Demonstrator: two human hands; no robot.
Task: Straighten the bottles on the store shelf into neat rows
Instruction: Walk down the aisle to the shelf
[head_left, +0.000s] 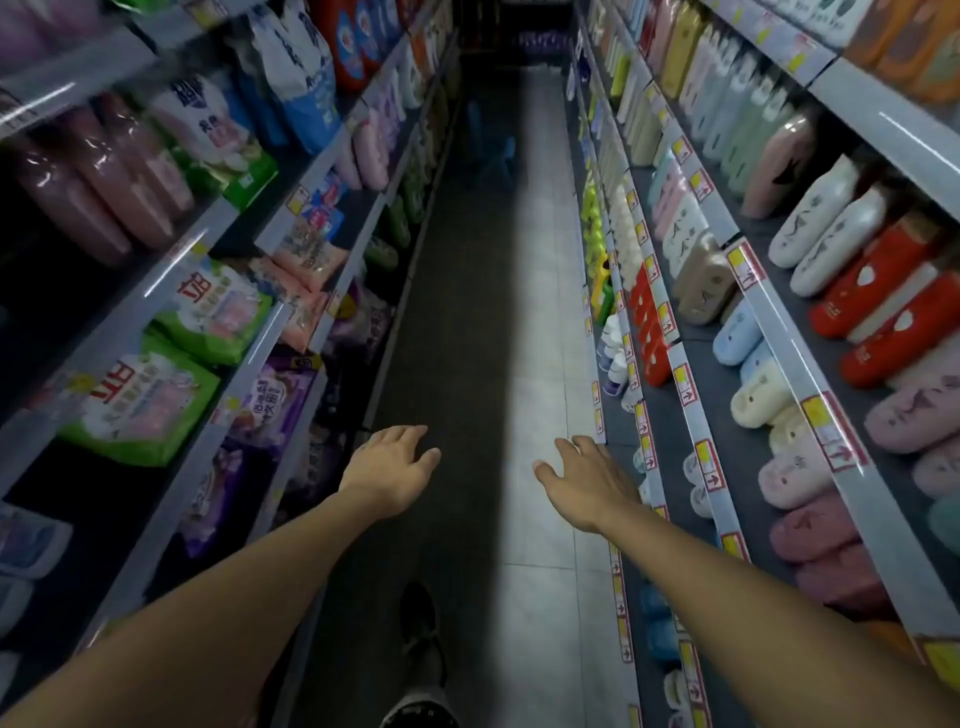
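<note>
Dim overall, with a pale band of light down the aisle floor (540, 322) and deep shadow beside it. Thin glare streaks on the shelf edges (906, 132). Heavy wide-angle bending toward the frame edges, shelves leaning inward. Motion blur smearing the packets (150, 400) at left; far end of the aisle nearly black, possibly underexposed. Bottles (826, 234) at right soft, labels unreadable.

narrow aisle (488, 260) | grey tiled floor (540, 395) | shelving both sides | far end dark
</note>
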